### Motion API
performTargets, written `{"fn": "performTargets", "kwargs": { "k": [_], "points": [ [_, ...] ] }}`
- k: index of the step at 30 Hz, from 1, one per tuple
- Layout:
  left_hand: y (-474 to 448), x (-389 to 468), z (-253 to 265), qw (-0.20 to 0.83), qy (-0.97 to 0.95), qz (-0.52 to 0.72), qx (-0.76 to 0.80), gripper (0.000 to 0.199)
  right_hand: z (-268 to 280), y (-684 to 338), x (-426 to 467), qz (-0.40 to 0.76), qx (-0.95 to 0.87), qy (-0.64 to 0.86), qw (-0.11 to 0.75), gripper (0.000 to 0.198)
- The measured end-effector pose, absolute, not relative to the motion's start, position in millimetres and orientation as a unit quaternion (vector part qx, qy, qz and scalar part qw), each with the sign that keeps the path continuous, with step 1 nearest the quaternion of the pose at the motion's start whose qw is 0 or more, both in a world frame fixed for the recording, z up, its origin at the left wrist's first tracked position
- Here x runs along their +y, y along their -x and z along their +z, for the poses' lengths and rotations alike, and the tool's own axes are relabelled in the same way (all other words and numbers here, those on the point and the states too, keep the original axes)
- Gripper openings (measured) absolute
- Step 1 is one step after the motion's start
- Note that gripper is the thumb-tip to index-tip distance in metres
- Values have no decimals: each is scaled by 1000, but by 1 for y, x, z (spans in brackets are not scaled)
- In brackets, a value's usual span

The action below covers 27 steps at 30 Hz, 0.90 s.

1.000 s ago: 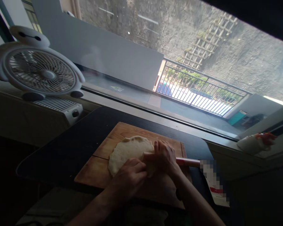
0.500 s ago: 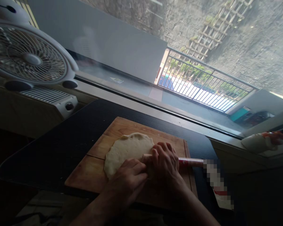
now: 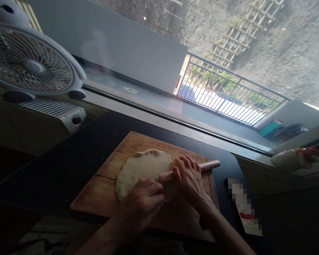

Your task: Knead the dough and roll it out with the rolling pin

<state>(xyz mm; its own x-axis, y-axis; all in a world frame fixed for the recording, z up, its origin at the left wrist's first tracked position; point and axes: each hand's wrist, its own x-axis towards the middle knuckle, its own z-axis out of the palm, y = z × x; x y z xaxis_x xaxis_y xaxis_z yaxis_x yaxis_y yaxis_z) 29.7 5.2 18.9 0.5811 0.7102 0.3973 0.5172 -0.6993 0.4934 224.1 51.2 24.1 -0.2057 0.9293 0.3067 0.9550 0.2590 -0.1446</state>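
Observation:
A flat, roughly round sheet of dough (image 3: 142,168) lies on a wooden cutting board (image 3: 106,196). My left hand (image 3: 146,198) is closed at the near edge of the dough, its fingers curled down onto it; the fingertips are hidden. Over the right side of the dough lies a thin wooden rolling pin (image 3: 210,165), slanting up to the right. My right hand (image 3: 187,175) is wrapped over the middle of the pin. The pin's left end is just beside my left fingers.
The board rests on a dark table (image 3: 55,170) by a window. On the table's right lies a partly blurred flat packet (image 3: 246,212). At the left a white fan (image 3: 33,67) stands on a heater-like unit (image 3: 66,115). A white pot (image 3: 287,160) sits on the right sill.
The rolling pin's right end has swung up and away from me, and the pin has shifted left. My right hand has turned with it. My left hand has barely moved.

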Motion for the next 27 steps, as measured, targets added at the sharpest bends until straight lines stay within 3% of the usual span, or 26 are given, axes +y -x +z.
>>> {"fn": "performTargets", "kwargs": {
  "k": [9,19,27],
  "points": [
    [-30,3,22,159,-876,295,348,22,40,-181,165,11,-718,673,179,41],
    [-29,4,18,166,-875,297,346,20,20,-229,53,-66,-787,591,167,38],
    [-31,-2,19,169,-877,277,354,22,36,-209,143,-12,-732,664,152,44]
  ]
}}
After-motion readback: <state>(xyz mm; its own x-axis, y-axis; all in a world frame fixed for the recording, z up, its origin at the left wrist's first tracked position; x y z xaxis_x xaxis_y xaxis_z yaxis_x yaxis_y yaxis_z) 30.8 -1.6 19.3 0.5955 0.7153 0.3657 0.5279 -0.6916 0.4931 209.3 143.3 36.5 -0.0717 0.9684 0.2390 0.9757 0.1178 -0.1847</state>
